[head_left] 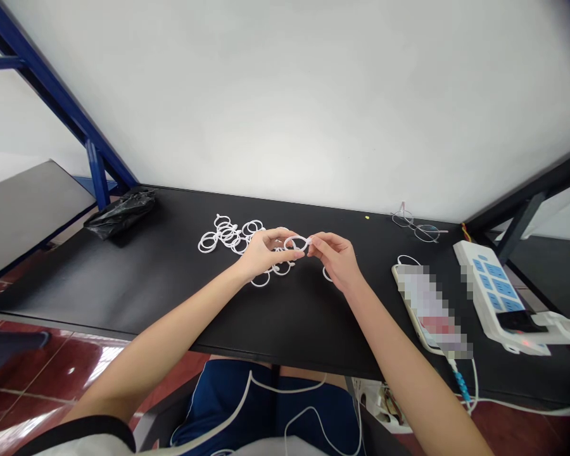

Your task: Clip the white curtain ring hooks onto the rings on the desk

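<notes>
A thin white plastic ring is held up over the black table between my two hands. My left hand pinches its left side between thumb and fingers. At the ring's right end, where a small tab or joint shows, my right hand closes its fingertips on it. A loose heap of similar white rings lies to the left, partly behind my left hand. Below my right hand another white ring rests on the table, mostly hidden by that hand.
On the right lie a phone with a cable plugged in, a white power strip with a charger, and eyeglasses near the wall. A black plastic bag sits at the far left of the black table. White cables cross my lap.
</notes>
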Available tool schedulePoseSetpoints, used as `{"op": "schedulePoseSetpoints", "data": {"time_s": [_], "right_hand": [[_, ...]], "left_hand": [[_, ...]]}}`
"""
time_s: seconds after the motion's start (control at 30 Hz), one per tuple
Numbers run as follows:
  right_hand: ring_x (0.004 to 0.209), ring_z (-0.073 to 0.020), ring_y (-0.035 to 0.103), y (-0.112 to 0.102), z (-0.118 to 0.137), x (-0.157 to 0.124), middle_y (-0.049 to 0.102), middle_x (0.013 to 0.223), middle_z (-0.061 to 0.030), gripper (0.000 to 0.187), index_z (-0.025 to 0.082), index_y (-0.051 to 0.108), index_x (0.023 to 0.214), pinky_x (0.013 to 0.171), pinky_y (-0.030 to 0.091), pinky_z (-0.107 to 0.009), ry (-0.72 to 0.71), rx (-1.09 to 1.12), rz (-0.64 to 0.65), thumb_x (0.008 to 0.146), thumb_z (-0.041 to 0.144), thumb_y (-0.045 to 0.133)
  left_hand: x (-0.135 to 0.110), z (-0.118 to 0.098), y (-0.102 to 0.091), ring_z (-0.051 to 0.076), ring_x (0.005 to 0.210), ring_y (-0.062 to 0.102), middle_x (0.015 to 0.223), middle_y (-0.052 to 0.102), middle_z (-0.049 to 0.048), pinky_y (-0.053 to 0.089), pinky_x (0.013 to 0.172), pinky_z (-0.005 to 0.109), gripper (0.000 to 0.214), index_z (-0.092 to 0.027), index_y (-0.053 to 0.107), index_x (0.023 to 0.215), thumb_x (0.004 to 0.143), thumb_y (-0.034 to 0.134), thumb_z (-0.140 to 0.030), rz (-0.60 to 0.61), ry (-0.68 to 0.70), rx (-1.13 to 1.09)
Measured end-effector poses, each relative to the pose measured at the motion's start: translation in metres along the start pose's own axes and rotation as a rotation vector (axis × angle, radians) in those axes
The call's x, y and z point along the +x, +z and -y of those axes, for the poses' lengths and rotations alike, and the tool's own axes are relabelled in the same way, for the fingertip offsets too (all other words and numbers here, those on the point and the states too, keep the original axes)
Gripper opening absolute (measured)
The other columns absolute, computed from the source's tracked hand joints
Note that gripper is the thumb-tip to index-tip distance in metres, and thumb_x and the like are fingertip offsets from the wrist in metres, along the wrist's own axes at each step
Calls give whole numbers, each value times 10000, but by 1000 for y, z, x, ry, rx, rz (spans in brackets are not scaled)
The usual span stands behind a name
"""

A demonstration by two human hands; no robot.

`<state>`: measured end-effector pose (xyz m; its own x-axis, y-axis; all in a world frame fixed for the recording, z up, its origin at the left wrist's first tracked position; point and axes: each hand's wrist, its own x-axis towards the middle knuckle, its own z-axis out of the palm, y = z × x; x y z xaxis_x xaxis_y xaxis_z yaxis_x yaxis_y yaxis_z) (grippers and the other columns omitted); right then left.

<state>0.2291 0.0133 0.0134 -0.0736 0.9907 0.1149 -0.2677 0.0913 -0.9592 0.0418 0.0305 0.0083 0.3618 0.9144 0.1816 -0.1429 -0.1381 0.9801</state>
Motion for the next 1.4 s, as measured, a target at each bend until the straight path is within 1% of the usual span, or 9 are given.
{"op": "schedulePoseSetpoints", "data": {"time_s": [0.17, 0.43, 0.6, 0.8, 0.97, 1.13, 1.23, 1.33, 1.4], "right_hand": [[630, -120, 572, 1, -2, -1, 627, 674, 19, 153, 235, 760, 780, 661, 523, -297, -26, -23, 21, 736, 380, 779], [679, -118, 555, 9, -6, -5, 605, 773, 5, 152, 223, 719, 719, 668, 512, -279, -120, -35, -45, 785, 359, 736], [667, -122, 553, 14, -9, -7, 586, 719, 12, 163, 214, 699, 749, 683, 507, -284, -164, -42, -101, 799, 368, 724], [659, -120, 556, 15, -10, -7, 594, 701, 11, 163, 207, 696, 741, 680, 497, -280, -167, -38, -108, 802, 356, 725], [642, -119, 562, 12, -9, -6, 596, 684, 15, 160, 208, 703, 750, 671, 502, -280, -167, -82, -107, 806, 358, 718], [570, -109, 565, 5, -4, -1, 606, 663, 16, 168, 197, 702, 773, 604, 485, -264, -228, -217, -143, 803, 363, 715], [450, -102, 511, -3, 0, 0, 551, 567, 42, 233, 194, 662, 792, 485, 425, -255, -231, -330, -207, 826, 424, 675], [397, -92, 416, -12, 1, 0, 441, 474, 68, 303, 197, 606, 726, 442, 331, -253, -212, -580, -205, 868, 465, 614], [417, -86, 360, -16, -1, 0, 387, 460, 69, 365, 194, 567, 650, 470, 295, -260, -227, -796, -138, 893, 467, 577]], "left_hand": [[0, -3, 0, 107, 693, 560, 745, 541, -16, 535, 651, 281, 300, -167, 711, 843, 615, 865, -286, 8, -15, -29], [1, 2, 2, 106, 685, 574, 748, 599, -14, 512, 670, 291, 307, -159, 720, 857, 619, 864, -291, -5, -19, -52], [0, 3, 5, 104, 689, 573, 737, 611, -9, 496, 659, 267, 300, -149, 720, 847, 630, 860, -301, -12, -49, -82], [0, 5, 3, 104, 720, 573, 757, 611, -5, 496, 685, 254, 275, -154, 721, 859, 659, 847, -293, -4, -32, -54], [1, 6, 2, 122, 735, 584, 776, 615, 4, 509, 717, 290, 295, -157, 716, 889, 679, 829, -329, 5, -13, -1], [2, 0, -3, 176, 867, 617, 852, 642, 30, 497, 895, 370, 365, -167, 700, 977, 684, 820, -348, -37, 136, 263], [2, -4, -9, 185, 903, 616, 911, 649, 48, 482, 914, 367, 382, -177, 687, 1028, 706, 803, -346, -107, 216, 426], [3, -8, -12, 177, 889, 619, 917, 651, 47, 481, 885, 345, 357, -181, 677, 1047, 741, 774, -337, -135, 260, 502], [3, -10, -13, 174, 886, 620, 902, 650, 42, 478, 881, 336, 344, -180, 673, 1060, 760, 755, -328, -133, 279, 539]]}}
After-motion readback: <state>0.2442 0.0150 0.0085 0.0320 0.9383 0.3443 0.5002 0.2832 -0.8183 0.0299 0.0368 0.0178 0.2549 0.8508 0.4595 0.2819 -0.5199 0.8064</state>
